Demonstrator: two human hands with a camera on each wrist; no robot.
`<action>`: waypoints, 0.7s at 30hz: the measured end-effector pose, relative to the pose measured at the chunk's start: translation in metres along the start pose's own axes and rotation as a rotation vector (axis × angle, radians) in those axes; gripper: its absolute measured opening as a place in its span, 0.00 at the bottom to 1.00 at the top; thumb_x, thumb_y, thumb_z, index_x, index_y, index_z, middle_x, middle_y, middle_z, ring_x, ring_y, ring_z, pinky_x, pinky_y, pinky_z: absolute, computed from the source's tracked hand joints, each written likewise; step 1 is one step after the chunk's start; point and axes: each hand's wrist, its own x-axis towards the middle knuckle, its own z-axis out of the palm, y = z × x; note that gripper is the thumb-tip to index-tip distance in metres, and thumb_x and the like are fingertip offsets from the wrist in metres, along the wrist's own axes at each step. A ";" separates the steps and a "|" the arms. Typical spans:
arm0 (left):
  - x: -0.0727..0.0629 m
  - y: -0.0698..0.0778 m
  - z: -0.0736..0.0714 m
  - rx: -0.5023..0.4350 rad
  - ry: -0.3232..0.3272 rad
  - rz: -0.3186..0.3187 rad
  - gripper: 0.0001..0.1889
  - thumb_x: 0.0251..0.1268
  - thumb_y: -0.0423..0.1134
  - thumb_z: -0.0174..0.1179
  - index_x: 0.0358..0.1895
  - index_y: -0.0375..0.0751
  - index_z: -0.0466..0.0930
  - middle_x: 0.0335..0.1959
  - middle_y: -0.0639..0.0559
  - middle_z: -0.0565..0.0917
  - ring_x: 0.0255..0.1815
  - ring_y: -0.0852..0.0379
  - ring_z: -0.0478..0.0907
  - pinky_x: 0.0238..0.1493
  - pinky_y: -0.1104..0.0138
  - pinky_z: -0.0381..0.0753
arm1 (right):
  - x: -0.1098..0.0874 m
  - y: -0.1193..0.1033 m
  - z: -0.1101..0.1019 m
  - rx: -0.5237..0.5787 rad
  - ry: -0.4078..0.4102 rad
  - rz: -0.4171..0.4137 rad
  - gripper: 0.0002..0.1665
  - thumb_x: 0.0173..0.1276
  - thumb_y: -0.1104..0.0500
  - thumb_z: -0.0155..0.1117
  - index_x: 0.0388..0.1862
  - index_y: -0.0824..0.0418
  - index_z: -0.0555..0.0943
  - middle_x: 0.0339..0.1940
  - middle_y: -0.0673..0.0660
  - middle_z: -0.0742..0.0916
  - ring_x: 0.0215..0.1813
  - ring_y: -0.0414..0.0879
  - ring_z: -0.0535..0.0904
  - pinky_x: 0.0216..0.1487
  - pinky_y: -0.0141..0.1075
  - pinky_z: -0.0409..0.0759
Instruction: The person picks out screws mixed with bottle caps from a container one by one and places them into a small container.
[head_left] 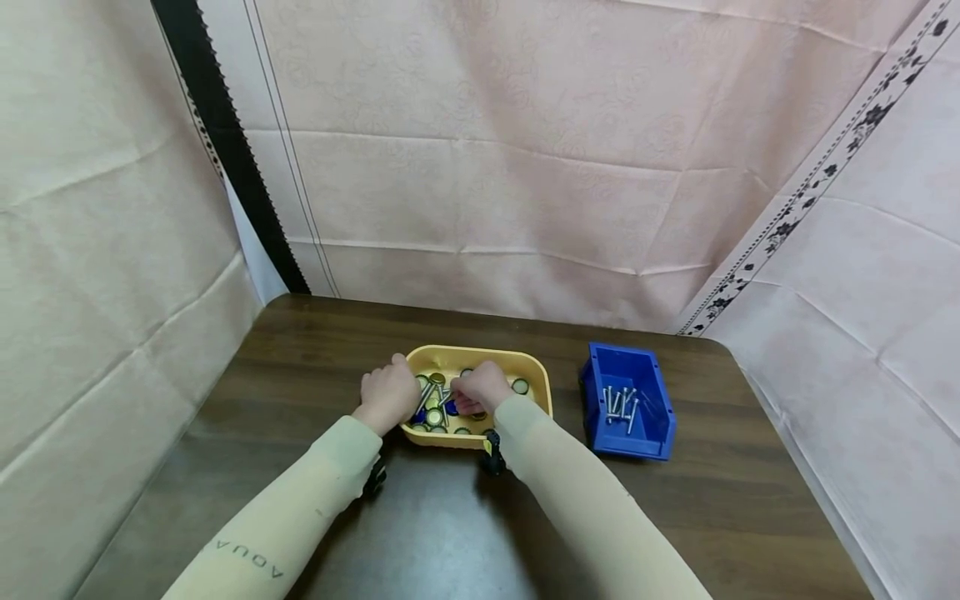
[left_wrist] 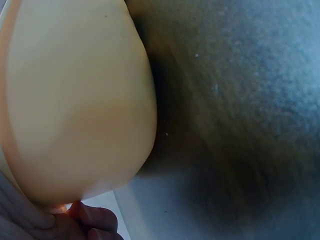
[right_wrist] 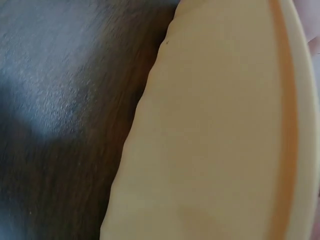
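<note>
A yellow tray (head_left: 491, 353) stands on the table, holding bottle caps (head_left: 434, 417) and several metal bolts (head_left: 425, 399) mixed together. At its left end my left hand (head_left: 390, 393) grips the rim; in the left wrist view, bent fingers (left_wrist: 97, 217) show at the edge of the tray wall (left_wrist: 80, 100). Over the middle of the tray my right hand (head_left: 483, 387) reaches down with bent fingers among the caps and bolts. I cannot tell whether anything is between its fingertips. The tray's side (right_wrist: 215, 125) fills most of the right wrist view.
To the right of the tray, a blue bin (head_left: 626, 367) contains several bolts (head_left: 621, 404). The brown wooden table (head_left: 735, 467) has pale cloth (head_left: 480, 200) hanging behind it and at both sides.
</note>
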 end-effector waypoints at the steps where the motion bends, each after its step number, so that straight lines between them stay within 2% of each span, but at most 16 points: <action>1: 0.000 0.000 0.001 0.000 -0.003 0.000 0.15 0.72 0.40 0.43 0.49 0.30 0.66 0.28 0.40 0.76 0.34 0.40 0.75 0.46 0.47 0.69 | 0.000 0.001 -0.001 0.006 -0.001 0.005 0.12 0.63 0.62 0.64 0.35 0.73 0.82 0.29 0.65 0.87 0.32 0.56 0.85 0.34 0.45 0.83; 4: 0.000 0.002 0.002 -0.003 -0.015 -0.005 0.15 0.71 0.40 0.43 0.49 0.29 0.66 0.28 0.40 0.76 0.35 0.40 0.75 0.47 0.47 0.69 | -0.001 0.002 -0.003 0.029 -0.025 0.013 0.12 0.64 0.63 0.62 0.38 0.74 0.81 0.30 0.66 0.86 0.31 0.55 0.85 0.35 0.45 0.83; 9: 0.000 0.004 0.001 0.002 -0.024 -0.003 0.17 0.72 0.40 0.42 0.51 0.28 0.66 0.30 0.39 0.77 0.36 0.40 0.75 0.47 0.47 0.70 | -0.003 0.003 -0.013 0.082 -0.110 0.003 0.15 0.65 0.61 0.59 0.40 0.75 0.81 0.31 0.65 0.86 0.30 0.51 0.84 0.41 0.46 0.82; 13: 0.000 0.002 0.000 -0.006 -0.031 -0.003 0.16 0.72 0.40 0.43 0.51 0.28 0.66 0.29 0.40 0.77 0.35 0.40 0.75 0.47 0.47 0.69 | -0.002 0.004 -0.026 0.123 -0.171 -0.026 0.17 0.68 0.60 0.58 0.43 0.76 0.80 0.34 0.65 0.86 0.33 0.51 0.85 0.47 0.47 0.80; 17: 0.000 0.000 0.000 -0.024 -0.032 -0.008 0.15 0.71 0.40 0.43 0.50 0.29 0.65 0.27 0.41 0.76 0.34 0.41 0.74 0.47 0.47 0.68 | -0.002 0.006 -0.038 0.093 -0.205 -0.039 0.19 0.69 0.60 0.58 0.48 0.77 0.79 0.39 0.67 0.85 0.38 0.54 0.85 0.49 0.47 0.79; 19: 0.001 -0.001 0.000 -0.029 -0.026 -0.011 0.15 0.71 0.40 0.43 0.50 0.29 0.65 0.27 0.41 0.76 0.34 0.41 0.74 0.47 0.47 0.68 | -0.002 0.008 -0.043 0.071 -0.216 -0.040 0.17 0.68 0.61 0.58 0.46 0.77 0.79 0.38 0.68 0.85 0.38 0.55 0.85 0.48 0.47 0.79; 21: 0.001 -0.001 0.000 -0.035 -0.022 -0.010 0.15 0.71 0.40 0.43 0.50 0.29 0.65 0.28 0.41 0.76 0.34 0.41 0.74 0.48 0.47 0.68 | -0.001 0.011 -0.047 0.045 -0.216 -0.047 0.12 0.67 0.62 0.59 0.38 0.74 0.79 0.36 0.68 0.85 0.37 0.55 0.85 0.47 0.47 0.80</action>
